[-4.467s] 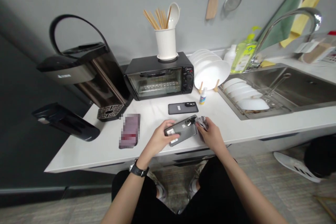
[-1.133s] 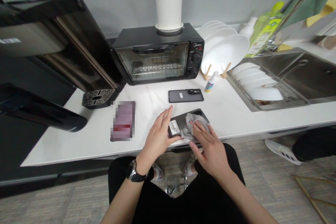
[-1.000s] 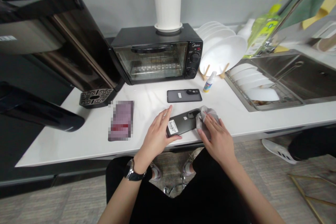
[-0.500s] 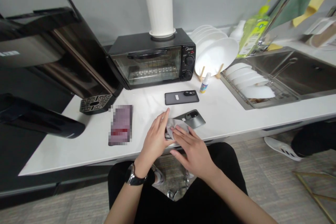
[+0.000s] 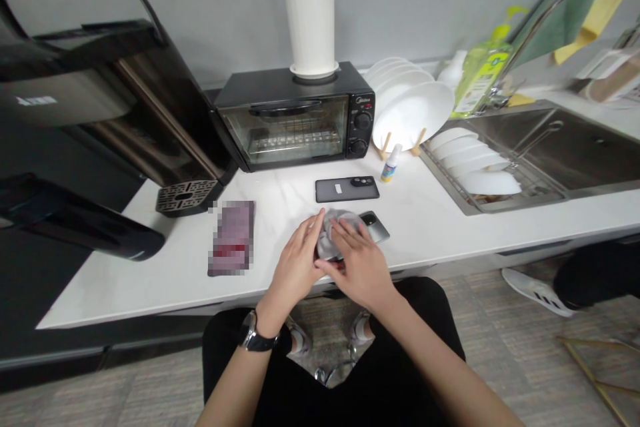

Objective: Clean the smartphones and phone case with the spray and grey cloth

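A silver-grey phone lies camera side up near the counter's front edge, its left part hidden under my hands. My left hand is at its covered left end, fingers together and thumb stretched toward the other hand; the exact grip is hidden. My right hand presses a crumpled grey cloth down over the phone, fingertips sunk into the folds. Just behind lies a dark phone case with a camera cut-out. A small white spray bottle stands to its right.
To the left lies a pixelated phone-shaped item, beside a black drink machine. A toaster oven stands behind, with plates in a rack. The sink is at right; another person's shoe shows below.
My right hand and the cloth have shifted slightly to the left and up, and the cloth is more bunched, covering more of the phone. The view has tilted slightly.
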`<state>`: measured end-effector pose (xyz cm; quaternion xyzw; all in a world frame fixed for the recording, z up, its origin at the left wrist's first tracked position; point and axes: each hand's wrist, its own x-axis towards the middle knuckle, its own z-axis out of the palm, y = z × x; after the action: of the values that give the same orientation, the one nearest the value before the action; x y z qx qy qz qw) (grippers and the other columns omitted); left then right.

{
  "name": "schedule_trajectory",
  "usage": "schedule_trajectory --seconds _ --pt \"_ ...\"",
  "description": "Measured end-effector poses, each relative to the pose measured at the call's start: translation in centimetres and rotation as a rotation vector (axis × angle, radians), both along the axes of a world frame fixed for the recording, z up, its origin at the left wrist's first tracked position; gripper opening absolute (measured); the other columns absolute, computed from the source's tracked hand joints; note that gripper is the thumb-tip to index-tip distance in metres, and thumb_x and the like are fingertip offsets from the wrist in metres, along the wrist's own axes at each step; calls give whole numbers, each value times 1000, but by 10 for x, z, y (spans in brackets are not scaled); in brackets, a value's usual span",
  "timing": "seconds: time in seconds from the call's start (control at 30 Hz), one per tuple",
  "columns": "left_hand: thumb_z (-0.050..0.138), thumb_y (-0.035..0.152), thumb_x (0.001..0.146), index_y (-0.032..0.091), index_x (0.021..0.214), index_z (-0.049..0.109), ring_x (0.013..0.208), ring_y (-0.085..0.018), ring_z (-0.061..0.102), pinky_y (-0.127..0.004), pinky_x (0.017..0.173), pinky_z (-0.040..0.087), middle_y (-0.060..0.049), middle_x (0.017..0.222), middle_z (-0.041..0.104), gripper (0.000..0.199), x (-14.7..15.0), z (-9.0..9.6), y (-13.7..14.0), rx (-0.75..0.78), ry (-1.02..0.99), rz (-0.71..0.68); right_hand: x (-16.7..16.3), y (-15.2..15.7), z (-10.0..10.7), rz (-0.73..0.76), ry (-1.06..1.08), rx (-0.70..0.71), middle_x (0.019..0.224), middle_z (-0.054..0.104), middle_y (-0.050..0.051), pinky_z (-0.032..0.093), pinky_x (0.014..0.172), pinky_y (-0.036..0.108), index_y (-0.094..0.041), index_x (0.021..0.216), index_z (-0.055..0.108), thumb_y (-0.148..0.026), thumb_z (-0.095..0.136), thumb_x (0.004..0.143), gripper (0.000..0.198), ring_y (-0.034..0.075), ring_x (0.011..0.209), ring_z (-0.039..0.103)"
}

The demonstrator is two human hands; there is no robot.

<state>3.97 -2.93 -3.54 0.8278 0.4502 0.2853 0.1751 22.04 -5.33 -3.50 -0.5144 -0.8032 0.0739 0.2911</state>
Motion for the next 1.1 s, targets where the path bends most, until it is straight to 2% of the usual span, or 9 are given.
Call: schedule_trajectory --seconds 0.17,0.23,0.37,0.5,0.67,0.77,0.87,0.97,1.1 --pt "73 10 88 36 171 7 147 -32 52 -49 119 48 -15 161 45 110 2 0 0 5 11 41 -7 -38 2 174 43 -73 157 58 13 37 128 58 -16 148 58 -60 55 105 62 30 151 50" --pt "81 20 88 36 171 8 147 -34 52 -50 119 48 -15 161 46 112 2 1 -1 -11 10 30 14 -48 -3 118 11 -62 160 55 12 39 127 57 -16 153 53 -54 51 108 58 29 153 47" --pt "92 39 80 36 171 11 144 -36 54 -54 119 48 -16 158 50 122 3 4 -2 -18 13 13 62 -40 -16 -147 -65 27 163 52 13 39 126 57 -16 155 50 -47 45 111 54 31 154 46" --pt "91 43 80 37 171 13 140 -36 57 -55 117 49 -15 154 53 120 3 4 -1 -11 33 11 69 -10 -19 -278 -79 79 157 57 17 41 124 61 -11 149 57 -57 50 107 62 37 150 49" --pt "86 28 86 37 171 13 138 -34 58 -51 116 50 -14 151 51 113 2 3 -1 -19 15 3 17 4 -6 -99 -29 37 157 57 17 38 126 61 -12 147 60 -58 60 103 63 37 153 46" --pt "75 12 88 36 171 10 139 -32 57 -47 114 52 -14 152 48 108 1 1 -1 -16 20 14 -11 -13 2 91 26 -29 155 60 15 38 127 60 -14 147 60 -57 61 102 62 34 151 50" --pt "72 7 87 37 171 11 136 -31 59 -45 111 54 -14 152 47 108 2 0 -1 -23 25 50 -11 -35 2 171 47 -55 155 60 14 37 128 59 -16 148 59 -59 60 102 63 32 150 51" --pt "86 23 84 38 171 10 137 -34 59 -48 115 52 -14 153 47 116 3 3 -2 -51 16 27 14 -49 -5 107 9 -49 158 57 12 39 127 59 -18 152 55 -53 53 107 57 30 153 47" --pt "92 40 80 39 170 12 141 -36 57 -53 119 48 -13 152 49 121 4 6 -2 -57 2 4 56 -39 -18 -135 -54 32 161 53 15 41 124 61 -15 155 50 -46 47 110 55 32 153 46"
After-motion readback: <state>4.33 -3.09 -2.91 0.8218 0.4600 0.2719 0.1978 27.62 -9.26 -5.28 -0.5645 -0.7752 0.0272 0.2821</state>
